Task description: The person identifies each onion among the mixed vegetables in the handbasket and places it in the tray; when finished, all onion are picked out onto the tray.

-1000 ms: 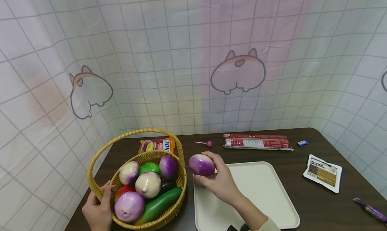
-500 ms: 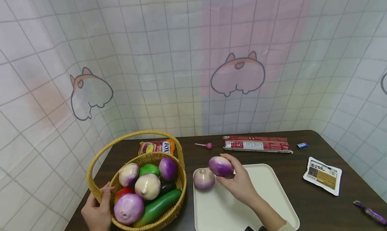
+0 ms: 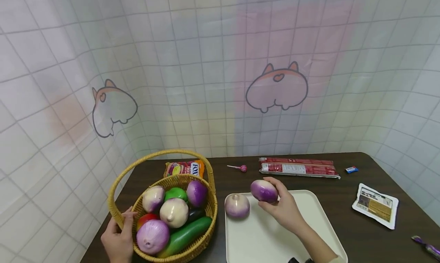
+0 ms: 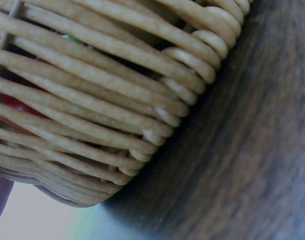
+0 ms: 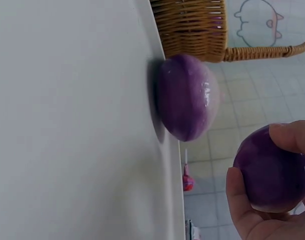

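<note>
In the head view my right hand (image 3: 283,207) holds a purple-and-white onion (image 3: 264,190) above the cream tray (image 3: 254,242). Its thumb and fingers wrap the onion (image 5: 272,170) in the right wrist view. A second onion (image 3: 237,206) sits in the tray's far left corner, apart from the held one. On the left, my left hand (image 3: 118,234) grips the wicker basket (image 3: 203,245) where the handle meets the rim. Inside lie several onions, a green pepper (image 3: 176,194), a dark green cucumber (image 3: 189,233), a black rounded thing and a partly hidden red thing.
Behind the basket lies a candy bag (image 3: 185,169). A lollipop (image 3: 240,168), long red packets (image 3: 299,167) and a small blue wrapper (image 3: 351,169) line the back. At right are a white-edged pouch (image 3: 376,205) and a purple-wrapped candy (image 3: 427,247).
My right hand has carried the onion rightward, away from the basket and over the tray, uncovering the onion in the tray's corner. The left hand keeps its grip on the basket.
</note>
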The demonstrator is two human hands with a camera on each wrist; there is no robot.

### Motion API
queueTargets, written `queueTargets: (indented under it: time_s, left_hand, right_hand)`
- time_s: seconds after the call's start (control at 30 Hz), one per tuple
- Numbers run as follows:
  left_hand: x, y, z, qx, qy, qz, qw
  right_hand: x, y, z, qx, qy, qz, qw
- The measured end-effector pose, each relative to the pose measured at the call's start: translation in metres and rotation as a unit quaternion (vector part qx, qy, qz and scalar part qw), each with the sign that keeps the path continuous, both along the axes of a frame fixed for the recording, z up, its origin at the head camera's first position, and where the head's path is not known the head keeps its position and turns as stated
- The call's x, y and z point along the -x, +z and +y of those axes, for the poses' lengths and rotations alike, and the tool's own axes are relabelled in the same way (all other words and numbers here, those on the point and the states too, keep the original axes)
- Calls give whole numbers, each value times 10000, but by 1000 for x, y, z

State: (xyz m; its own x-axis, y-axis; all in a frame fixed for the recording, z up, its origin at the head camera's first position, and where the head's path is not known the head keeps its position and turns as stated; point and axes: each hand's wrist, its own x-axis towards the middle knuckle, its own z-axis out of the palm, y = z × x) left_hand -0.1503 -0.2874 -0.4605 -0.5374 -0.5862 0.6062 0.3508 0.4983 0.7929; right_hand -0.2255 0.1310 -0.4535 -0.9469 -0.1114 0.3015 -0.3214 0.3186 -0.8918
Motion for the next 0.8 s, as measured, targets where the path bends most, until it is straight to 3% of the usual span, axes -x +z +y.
queueTargets:
  time_s: [0.23, 0.5, 0.8]
  left_hand:
    - [11, -22, -15, 26, 96, -41, 9999]
    - [12, -24, -16, 1, -12, -28, 10000]
    - [12, -22, -16, 121, -14, 39, 9999]
  right_hand:
    - [5, -3, 7, -156, -133, -74, 9998]
    - [5, -2, 16, 518, 21, -276, 9983]
    - [11, -1, 25, -460, -417, -251, 9978]
